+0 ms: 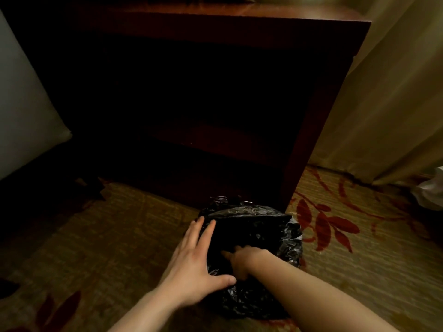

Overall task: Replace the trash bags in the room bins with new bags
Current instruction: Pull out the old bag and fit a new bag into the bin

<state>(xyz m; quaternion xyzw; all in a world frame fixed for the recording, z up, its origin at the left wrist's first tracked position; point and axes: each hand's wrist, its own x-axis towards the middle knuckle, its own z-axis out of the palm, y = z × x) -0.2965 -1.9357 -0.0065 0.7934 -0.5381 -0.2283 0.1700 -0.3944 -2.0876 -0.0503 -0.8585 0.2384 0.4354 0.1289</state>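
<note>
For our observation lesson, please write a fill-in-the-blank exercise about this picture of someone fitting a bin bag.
1. The trash bag is ___ in colour.
2. The left hand and the right hand both touch the ___.
3. The leaf pattern on the carpet is ___.
4. The curtain hangs to the ___ of the wooden cabinet.
Missing words: black; bag; red; right.

The left hand (194, 264) is held flat, fingers straight and spread, thumb stretched to the side. The right hand (241, 258) is angled in toward it, its fingers partly hidden.
</note>
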